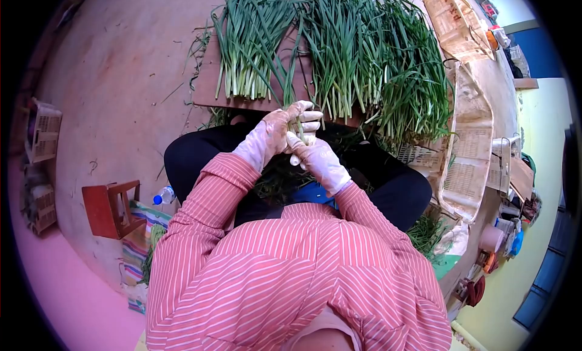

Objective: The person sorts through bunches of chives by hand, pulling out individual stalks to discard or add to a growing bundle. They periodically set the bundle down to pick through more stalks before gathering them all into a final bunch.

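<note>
My left hand [277,128], in a whitish glove, is closed round the lower stems of a few long green stalks [287,87]. Close against it, my right hand [312,151], gloved too, has its fingers bent at the stem ends; what it grips is hidden. The leaves of the held stalks reach away over a brown board [209,78]. On that board lie a bundle with trimmed pale stems [245,66] at the left and a larger pile of green stalks [345,66] at the right.
Plastic crates [470,139] stand along the right side. A small red-brown stool [103,210] and a bottle with a blue cap [163,196] are at the left, near a striped sheet [136,248]. Loose leaves [427,236] lie by my right knee.
</note>
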`<move>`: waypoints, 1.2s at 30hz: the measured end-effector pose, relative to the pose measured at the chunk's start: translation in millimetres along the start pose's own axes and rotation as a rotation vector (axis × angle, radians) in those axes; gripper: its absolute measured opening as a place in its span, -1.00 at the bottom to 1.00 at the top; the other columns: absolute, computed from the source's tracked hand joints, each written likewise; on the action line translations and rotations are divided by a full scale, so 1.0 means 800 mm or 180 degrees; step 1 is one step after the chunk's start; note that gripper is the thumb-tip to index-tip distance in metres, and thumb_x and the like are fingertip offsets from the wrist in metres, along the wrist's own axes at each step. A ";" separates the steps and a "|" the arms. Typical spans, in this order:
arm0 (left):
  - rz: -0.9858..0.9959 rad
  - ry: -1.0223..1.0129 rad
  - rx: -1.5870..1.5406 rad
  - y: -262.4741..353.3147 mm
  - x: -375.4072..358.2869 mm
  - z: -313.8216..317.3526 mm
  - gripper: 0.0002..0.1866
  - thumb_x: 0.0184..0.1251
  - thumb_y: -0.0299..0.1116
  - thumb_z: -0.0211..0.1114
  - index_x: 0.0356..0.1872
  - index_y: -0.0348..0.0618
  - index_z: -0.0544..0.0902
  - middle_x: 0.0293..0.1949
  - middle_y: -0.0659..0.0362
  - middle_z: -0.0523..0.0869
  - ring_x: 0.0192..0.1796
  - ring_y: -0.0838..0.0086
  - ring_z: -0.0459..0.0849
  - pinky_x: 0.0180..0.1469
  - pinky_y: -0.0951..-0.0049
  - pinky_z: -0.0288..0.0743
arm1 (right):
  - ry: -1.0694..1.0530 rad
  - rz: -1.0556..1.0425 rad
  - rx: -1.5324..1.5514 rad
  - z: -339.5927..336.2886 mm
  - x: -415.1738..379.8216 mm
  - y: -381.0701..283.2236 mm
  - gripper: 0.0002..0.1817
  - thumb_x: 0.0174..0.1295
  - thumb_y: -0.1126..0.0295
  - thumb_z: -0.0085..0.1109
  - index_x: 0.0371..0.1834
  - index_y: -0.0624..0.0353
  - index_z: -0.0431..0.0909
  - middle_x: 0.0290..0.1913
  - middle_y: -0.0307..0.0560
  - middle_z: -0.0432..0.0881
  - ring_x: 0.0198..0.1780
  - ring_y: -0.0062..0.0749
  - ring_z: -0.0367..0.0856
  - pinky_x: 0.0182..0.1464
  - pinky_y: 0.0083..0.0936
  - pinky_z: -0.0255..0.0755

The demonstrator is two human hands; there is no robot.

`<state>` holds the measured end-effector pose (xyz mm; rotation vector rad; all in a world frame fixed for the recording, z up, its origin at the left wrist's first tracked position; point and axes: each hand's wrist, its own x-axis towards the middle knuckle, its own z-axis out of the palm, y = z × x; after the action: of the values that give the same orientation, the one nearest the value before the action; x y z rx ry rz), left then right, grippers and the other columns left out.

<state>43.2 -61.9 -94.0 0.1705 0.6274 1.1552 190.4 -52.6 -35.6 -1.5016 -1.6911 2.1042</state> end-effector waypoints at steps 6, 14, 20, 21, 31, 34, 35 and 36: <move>0.0289 -0.0802 -0.0592 -0.007 0.013 -0.018 -0.38 0.40 -0.17 0.20 0.37 -0.24 0.23 -0.15 0.17 0.59 -0.21 0.46 0.52 -0.15 0.28 0.54 | -0.0011 -0.0185 -0.0318 0.004 0.015 0.027 -0.61 0.31 -0.03 0.14 -0.34 0.10 0.60 -0.55 -0.36 0.52 -0.52 -0.71 0.36 -0.42 -0.68 0.25; 0.0359 0.0902 0.0241 0.030 -0.012 0.025 -0.58 0.42 -0.15 0.18 0.21 -0.07 0.51 -0.64 0.48 0.19 -0.64 0.75 0.10 -0.57 0.67 0.06 | 0.1285 -0.0170 -0.1550 -0.019 0.015 0.058 -0.54 0.34 -0.03 -0.04 -0.37 0.16 0.63 -0.38 0.09 0.68 -0.27 -0.07 0.68 -0.18 -0.23 0.49; 0.0192 0.0695 0.0424 0.031 -0.006 0.024 -0.62 0.42 -0.20 0.17 0.19 -0.05 0.55 -0.72 0.51 0.12 -0.67 0.76 0.09 -0.60 0.67 0.02 | 0.1159 0.0504 -0.1523 -0.041 0.036 0.018 -0.22 0.31 -0.33 -0.23 -0.44 0.24 0.61 -0.49 -0.01 0.68 -0.46 -0.18 0.66 -0.29 -0.29 0.50; 0.0196 0.0700 0.0463 0.031 -0.009 0.028 -0.63 0.43 -0.20 0.14 0.19 -0.06 0.54 -0.70 0.49 0.17 -0.66 0.75 0.14 -0.57 0.66 0.09 | 0.1005 0.0431 -0.1268 -0.040 0.041 0.019 -0.23 0.31 -0.33 -0.22 -0.43 0.24 0.62 -0.50 -0.06 0.68 -0.50 -0.27 0.65 -0.33 -0.34 0.50; 0.0184 0.0873 0.0413 0.027 0.001 0.010 -0.64 0.46 -0.28 0.07 0.21 -0.13 0.50 -0.57 0.38 0.41 -0.59 0.66 0.33 -0.43 0.59 0.31 | 0.0410 0.0432 0.0030 -0.026 0.039 0.043 -0.39 0.29 -0.23 0.01 -0.02 0.15 0.56 -0.13 -0.24 0.68 -0.44 -0.66 0.52 -0.40 -0.66 0.36; 0.0306 0.0708 0.0509 0.027 0.000 0.010 -0.64 0.45 -0.29 0.08 0.19 -0.13 0.52 -0.56 0.40 0.41 -0.59 0.66 0.31 -0.42 0.57 0.30 | 0.0133 0.0267 0.1548 -0.028 0.048 0.049 -0.48 0.28 -0.17 0.09 -0.07 0.09 0.58 -0.27 -0.32 0.66 -0.48 -0.75 0.43 -0.41 -0.76 0.27; 0.0326 0.0584 0.0512 0.024 0.002 0.001 -0.64 0.45 -0.27 0.10 0.19 -0.12 0.53 -0.50 0.37 0.50 -0.55 0.66 0.37 -0.39 0.57 0.35 | 0.0135 0.0261 0.1549 -0.029 0.050 0.052 -0.48 0.28 -0.17 0.09 -0.07 0.09 0.58 -0.27 -0.32 0.66 -0.48 -0.75 0.43 -0.41 -0.76 0.27; 0.0346 0.0461 0.0517 0.024 0.003 -0.003 -0.64 0.44 -0.26 0.11 0.19 -0.11 0.53 -0.44 0.34 0.58 -0.51 0.65 0.42 -0.36 0.57 0.40 | 0.0090 0.0195 0.1514 -0.030 0.051 0.055 -0.49 0.30 -0.15 0.07 -0.09 0.10 0.59 -0.31 -0.33 0.66 -0.50 -0.75 0.41 -0.43 -0.76 0.25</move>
<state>26.7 -52.6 -88.5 0.2636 0.8494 1.2286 207.3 -29.9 -93.9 -1.4319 -1.0361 2.2825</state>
